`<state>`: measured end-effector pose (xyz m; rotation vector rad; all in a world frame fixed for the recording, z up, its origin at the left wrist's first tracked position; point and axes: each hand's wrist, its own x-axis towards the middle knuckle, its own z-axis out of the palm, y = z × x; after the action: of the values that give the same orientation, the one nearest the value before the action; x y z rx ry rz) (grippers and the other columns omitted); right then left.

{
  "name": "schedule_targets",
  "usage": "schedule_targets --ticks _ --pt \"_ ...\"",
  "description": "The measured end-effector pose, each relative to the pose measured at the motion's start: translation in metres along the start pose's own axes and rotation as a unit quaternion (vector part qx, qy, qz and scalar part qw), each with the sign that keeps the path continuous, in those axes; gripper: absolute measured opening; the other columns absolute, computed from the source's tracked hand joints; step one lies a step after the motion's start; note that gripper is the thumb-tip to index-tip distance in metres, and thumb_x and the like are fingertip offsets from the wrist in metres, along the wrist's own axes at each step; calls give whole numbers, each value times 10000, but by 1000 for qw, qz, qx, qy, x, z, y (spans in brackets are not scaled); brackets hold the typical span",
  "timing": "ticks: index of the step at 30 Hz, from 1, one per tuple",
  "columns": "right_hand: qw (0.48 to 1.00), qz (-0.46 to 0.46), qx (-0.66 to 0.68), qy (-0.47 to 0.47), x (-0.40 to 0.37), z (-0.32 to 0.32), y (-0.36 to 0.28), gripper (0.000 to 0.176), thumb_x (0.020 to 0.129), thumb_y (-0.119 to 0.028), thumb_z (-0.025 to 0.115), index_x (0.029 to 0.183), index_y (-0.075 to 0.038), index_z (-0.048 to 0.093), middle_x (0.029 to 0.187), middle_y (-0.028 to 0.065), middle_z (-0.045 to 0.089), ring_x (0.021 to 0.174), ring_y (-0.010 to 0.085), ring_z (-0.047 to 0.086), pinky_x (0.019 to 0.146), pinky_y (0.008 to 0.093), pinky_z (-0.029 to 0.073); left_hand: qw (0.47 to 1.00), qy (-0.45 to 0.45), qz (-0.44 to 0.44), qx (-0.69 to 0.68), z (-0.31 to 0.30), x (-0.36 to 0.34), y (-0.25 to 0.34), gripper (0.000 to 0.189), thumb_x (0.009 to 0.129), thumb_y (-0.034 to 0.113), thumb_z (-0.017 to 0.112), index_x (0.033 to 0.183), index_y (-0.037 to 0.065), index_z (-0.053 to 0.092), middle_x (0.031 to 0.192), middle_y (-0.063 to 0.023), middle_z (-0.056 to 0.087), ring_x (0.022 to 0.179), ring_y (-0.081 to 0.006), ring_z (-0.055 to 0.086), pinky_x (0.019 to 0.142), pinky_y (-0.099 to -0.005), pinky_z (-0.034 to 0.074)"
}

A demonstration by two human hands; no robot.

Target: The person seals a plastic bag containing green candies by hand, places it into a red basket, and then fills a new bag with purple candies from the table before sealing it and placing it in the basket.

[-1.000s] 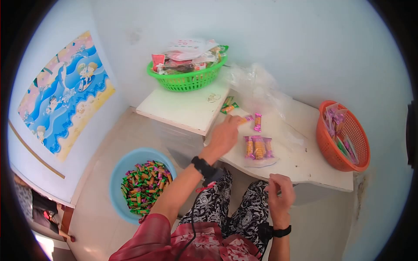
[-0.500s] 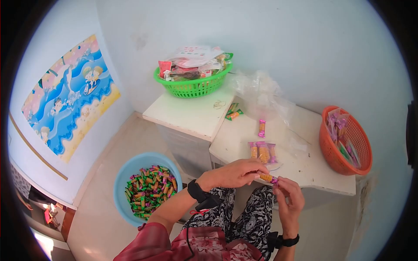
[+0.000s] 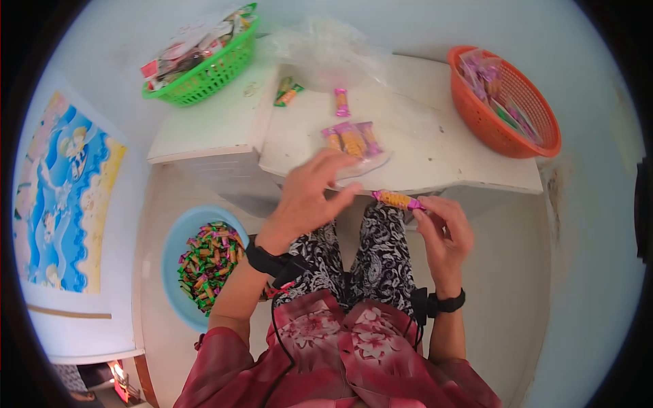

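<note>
My right hand (image 3: 445, 234) pinches one end of a purple-wrapped snack (image 3: 396, 199), held level above my lap just off the table's front edge. Left of it, my left hand (image 3: 313, 194) has its thumb and fingers apart with nothing between them. Its fingertips are near a clear plastic bag (image 3: 371, 163) holding several purple-wrapped snacks (image 3: 352, 141) on the white table (image 3: 408, 136). Behind the bag lies a single purple packet (image 3: 341, 103). Green-wrapped packets (image 3: 289, 94) rest farther left.
A blue basin (image 3: 174, 238) of green and purple packets stands at lower left. A green basket (image 3: 204, 85) of packaging sits on the left cabinet, a red-orange basket (image 3: 476, 122) with bagged packets at the right. Crumpled clear plastic (image 3: 326, 51) lies at the back.
My left hand has let go of the snack and moved left, its fingers opening. My right hand still holds the snack. The camera view has shifted and turned.
</note>
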<state>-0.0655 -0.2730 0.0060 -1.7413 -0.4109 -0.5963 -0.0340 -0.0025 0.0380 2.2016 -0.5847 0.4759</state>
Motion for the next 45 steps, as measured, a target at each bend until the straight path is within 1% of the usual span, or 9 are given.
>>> schedule_targets --ticks 1,4,7,13,19,23,31,34,45 --pt "1000 -5 -1 13 -3 -2 4 266 909 64 847 1151 -32 793 1119 99 766 794 79 664 621 215 488 997 46 26 52 1 5 -3 396 898 131 864 1259 45 726 1181 -106 717 852 -221 676 739 -342 567" --pt "999 -13 7 47 -6 1 10 256 893 73 858 1116 -32 790 1110 96 760 762 58 634 593 214 458 976 104 115 154 7 11 -11 414 843 145 892 1211 49 727 1183 -105 696 959 -289 669 826 -397 561" --pt "996 -61 -24 60 -3 9 15 257 884 81 861 1103 -29 782 1100 83 744 738 56 609 584 213 452 967 85 109 213 13 16 -4 443 821 162 893 1214 50 722 1204 -97 678 1058 -324 642 899 -434 532" --pt "993 -102 -33 40 -1 33 28 249 882 75 862 1081 -37 761 1093 68 711 706 65 584 546 233 454 962 59 103 244 29 29 -7 324 829 90 826 1130 51 710 1156 -90 660 1044 -333 625 867 -446 518" --pt "991 -124 -48 28 11 53 33 256 858 99 840 1050 -37 738 1072 100 705 746 154 704 575 283 534 968 102 101 207 39 37 -21 179 843 50 796 996 58 704 1051 -91 672 985 -325 648 813 -444 554" --pt "986 -148 -73 40 25 64 38 252 841 107 829 1020 -35 722 1064 105 709 747 222 730 623 322 583 971 135 81 180 39 41 -16 148 869 49 782 991 62 700 1002 -94 666 950 -335 666 775 -452 565" --pt "965 -194 -159 79 49 102 65 243 799 -2 844 998 -97 743 1001 36 740 687 241 693 611 353 555 986 129 27 104 45 38 -22 120 907 76 762 1006 71 695 992 -104 675 941 -352 676 763 -465 561" --pt "954 -208 -202 82 51 107 68 263 783 -22 839 1013 -118 755 1027 18 757 667 237 676 610 354 543 986 125 30 106 43 37 -23 104 948 47 770 1031 41 708 938 -88 661 742 -249 675 610 -355 527" --pt "946 -191 -259 42 52 109 57 322 785 -20 823 1091 -109 782 1108 27 790 722 222 705 650 342 544 985 133 49 95 39 32 -22 131 936 73 790 1045 46 722 962 -84 692 739 -236 679 614 -350 525"
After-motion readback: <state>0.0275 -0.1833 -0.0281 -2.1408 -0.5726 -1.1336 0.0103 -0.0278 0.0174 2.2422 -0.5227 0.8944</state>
